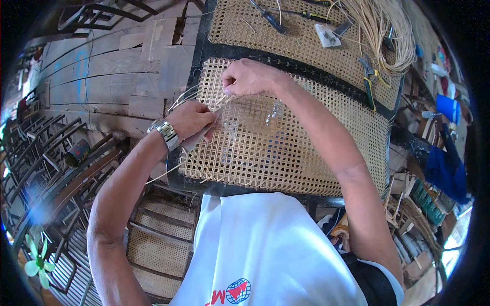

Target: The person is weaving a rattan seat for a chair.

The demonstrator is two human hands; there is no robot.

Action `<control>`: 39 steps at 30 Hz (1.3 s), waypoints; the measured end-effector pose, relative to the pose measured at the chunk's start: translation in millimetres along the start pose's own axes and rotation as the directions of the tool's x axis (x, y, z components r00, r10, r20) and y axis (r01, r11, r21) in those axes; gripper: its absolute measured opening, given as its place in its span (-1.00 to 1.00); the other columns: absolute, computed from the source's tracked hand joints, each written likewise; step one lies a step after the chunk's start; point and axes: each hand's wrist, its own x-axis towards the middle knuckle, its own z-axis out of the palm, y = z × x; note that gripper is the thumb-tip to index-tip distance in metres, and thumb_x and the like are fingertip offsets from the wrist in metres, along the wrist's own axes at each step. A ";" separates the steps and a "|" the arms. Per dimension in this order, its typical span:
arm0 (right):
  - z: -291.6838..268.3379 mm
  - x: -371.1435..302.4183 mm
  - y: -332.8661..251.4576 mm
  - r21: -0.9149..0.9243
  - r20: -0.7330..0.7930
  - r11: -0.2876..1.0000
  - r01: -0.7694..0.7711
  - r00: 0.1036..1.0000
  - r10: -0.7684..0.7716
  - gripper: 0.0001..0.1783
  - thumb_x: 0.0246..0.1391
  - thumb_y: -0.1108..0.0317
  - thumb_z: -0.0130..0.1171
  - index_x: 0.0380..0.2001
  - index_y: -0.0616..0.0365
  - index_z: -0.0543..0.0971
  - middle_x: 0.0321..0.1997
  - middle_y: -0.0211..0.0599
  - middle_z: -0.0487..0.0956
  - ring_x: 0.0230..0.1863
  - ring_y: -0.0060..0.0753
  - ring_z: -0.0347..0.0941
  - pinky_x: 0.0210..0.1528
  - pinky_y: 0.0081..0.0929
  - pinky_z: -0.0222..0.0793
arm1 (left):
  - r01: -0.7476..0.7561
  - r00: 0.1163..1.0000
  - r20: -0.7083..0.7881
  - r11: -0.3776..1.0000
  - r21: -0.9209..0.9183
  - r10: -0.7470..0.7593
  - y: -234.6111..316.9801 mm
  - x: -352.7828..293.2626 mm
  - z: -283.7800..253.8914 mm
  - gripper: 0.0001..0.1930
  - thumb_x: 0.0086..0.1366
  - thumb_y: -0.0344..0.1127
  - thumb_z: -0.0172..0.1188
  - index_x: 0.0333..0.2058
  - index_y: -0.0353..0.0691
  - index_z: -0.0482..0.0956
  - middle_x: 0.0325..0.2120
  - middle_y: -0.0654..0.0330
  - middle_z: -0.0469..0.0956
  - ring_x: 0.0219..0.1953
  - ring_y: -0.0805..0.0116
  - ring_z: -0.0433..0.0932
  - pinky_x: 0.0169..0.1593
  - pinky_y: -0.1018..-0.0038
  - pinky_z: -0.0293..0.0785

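A woven cane panel (306,148) set in a black frame (316,75) lies in front of me. My left hand (193,121), a metal watch (166,133) on its wrist, is closed on a flat greyish strip (196,138) over the panel's left part. What the strip is made of I cannot make out. Just beyond, my right hand (252,79) is closed in a pinch low over the weave, at a thin cane strand (220,98) by its fingertips. Loose strand ends (182,100) stick out past the panel's left edge.
On the far cane section lie a screwdriver (270,19), yellow-and-black pliers (368,84), a coil of cane strands (390,38) and a whitish lump (327,35). Dark metal frames (46,140) crowd the left. At right are a blue bucket (448,108) and blue cloth (443,173).
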 end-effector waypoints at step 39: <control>37.8 -1.7 -41.0 0.282 -0.073 0.944 0.169 0.985 -0.154 -0.69 0.26 0.17 0.15 -0.09 0.17 0.57 -0.25 -0.28 0.62 -0.24 -0.48 0.54 -0.13 -0.48 0.52 | 0.014 0.766 -0.509 0.781 0.624 0.393 -21.7 -123.6 -35.5 -0.62 0.28 -0.05 0.23 -0.55 -0.25 0.53 -0.73 0.03 0.46 -0.66 0.02 0.49 -0.53 0.22 0.36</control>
